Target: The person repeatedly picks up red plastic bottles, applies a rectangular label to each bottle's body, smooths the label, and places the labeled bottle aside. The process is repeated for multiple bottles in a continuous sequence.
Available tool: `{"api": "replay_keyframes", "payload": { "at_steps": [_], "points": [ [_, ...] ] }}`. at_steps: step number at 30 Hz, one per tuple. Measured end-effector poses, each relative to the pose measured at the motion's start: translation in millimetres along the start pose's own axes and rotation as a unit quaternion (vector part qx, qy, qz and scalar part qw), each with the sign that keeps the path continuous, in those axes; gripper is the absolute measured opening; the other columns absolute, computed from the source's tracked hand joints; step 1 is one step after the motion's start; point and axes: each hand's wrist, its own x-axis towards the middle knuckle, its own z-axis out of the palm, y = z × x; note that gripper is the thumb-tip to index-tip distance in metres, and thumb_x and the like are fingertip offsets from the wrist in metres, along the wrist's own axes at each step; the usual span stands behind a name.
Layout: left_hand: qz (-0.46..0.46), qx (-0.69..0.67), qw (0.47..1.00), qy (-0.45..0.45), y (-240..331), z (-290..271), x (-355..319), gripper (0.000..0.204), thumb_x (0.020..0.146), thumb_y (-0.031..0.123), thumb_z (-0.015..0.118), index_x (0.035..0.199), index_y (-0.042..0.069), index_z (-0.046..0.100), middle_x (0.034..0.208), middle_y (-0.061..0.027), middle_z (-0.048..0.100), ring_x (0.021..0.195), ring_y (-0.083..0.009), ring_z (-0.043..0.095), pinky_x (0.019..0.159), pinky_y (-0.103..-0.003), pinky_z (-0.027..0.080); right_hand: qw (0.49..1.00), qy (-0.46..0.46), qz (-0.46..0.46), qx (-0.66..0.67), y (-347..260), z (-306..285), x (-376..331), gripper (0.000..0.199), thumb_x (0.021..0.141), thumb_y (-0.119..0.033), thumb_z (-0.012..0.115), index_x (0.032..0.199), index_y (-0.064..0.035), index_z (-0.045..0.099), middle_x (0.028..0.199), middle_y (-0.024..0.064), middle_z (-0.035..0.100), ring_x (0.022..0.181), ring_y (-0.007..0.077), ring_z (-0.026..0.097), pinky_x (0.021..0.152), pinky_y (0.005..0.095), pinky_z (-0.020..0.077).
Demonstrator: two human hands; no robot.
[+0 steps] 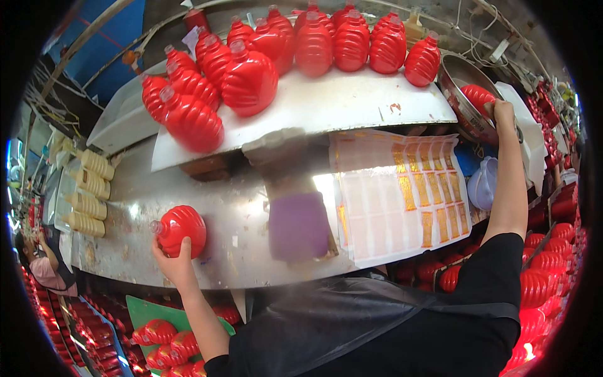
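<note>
My left hand [175, 262] is closed round the lower side of a glossy red bottle [185, 227], which lies tilted over the steel table with its clear neck to the left. Far to the right, my right hand [502, 114] reaches into a round metal basin [450, 94]. Its fingers are closed at the end of another red bottle [478, 95] there; my hand partly hides that end. Between my arms lie a purple pad [299, 227] and a sheet of gold labels [429, 189], with several label places bare.
Several ribbed red bottles [250, 81] stand along a raised white shelf [352, 105]. Cream bottles [87, 204] line the table's left end. A lavender bucket [483, 183] hangs below the basin. More red bottles [545, 286] fill both sides below. Another person [55, 264] is at far left.
</note>
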Motion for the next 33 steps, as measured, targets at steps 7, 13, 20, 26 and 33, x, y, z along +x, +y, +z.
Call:
{"api": "replay_keyframes", "payload": {
  "at_steps": [7,13,20,26,33],
  "points": [
    [0.047,-0.051,0.994,-0.089,8.1,38.6,7.8,0.081,0.086,0.006,0.081,0.156,0.001,0.042,0.152,-0.0155,0.052,0.138,-0.0279,0.053,0.118,-0.041,0.042,0.973,-0.168,-0.110,-0.110,-37.0,-16.3,-30.8,0.045,0.086,-0.038,0.073,0.096,0.0053,0.078,0.092,0.0284,0.076,0.087,0.0381,0.077,0.079,0.0462,0.0578],
    [0.138,0.053,0.988,0.044,19.3,62.7,-6.4,0.077,0.091,0.011,0.076,0.157,0.001,0.039,0.158,-0.0187,0.046,0.150,-0.0308,0.041,0.126,-0.045,0.028,0.966,-0.222,-0.114,-0.063,-48.4,-17.7,-27.3,0.023,0.074,-0.022,0.075,0.070,0.0004,0.073,0.063,0.0151,0.066,0.056,0.0262,0.065,0.054,0.0403,0.0473],
    [0.248,0.011,0.969,-0.008,29.0,50.1,-40.8,0.054,0.094,0.007,0.069,0.145,0.000,0.052,0.148,-0.0167,0.054,0.138,-0.0326,0.050,0.121,-0.045,0.033,0.904,-0.137,0.117,0.388,-38.2,-7.5,-31.3,0.019,0.088,-0.018,0.071,0.074,-0.0058,0.070,0.066,0.0028,0.065,0.052,0.0154,0.056,0.049,0.0303,0.0384],
    [0.335,0.054,0.937,-0.086,47.9,52.5,-45.3,0.030,0.093,0.001,0.069,0.123,0.001,0.067,0.141,-0.0175,0.061,0.131,-0.0341,0.058,0.112,-0.043,0.044,0.948,0.017,-0.069,0.309,-59.8,-59.1,-55.8,0.029,0.097,-0.028,0.071,0.102,0.0001,0.075,0.093,0.0075,0.075,0.082,0.0168,0.069,0.076,0.0304,0.0537],
    [0.459,0.055,0.862,-0.211,104.2,87.1,-56.7,0.045,0.083,0.003,0.077,0.128,0.005,0.070,0.148,-0.0207,0.056,0.137,-0.0402,0.054,0.115,-0.047,0.043,0.895,-0.148,-0.337,0.253,-182.0,-148.7,-214.2,0.020,0.104,-0.029,0.063,0.103,-0.0090,0.063,0.073,-0.0013,0.059,0.054,0.0066,0.053,0.050,0.0250,0.0419]
  ]
}}
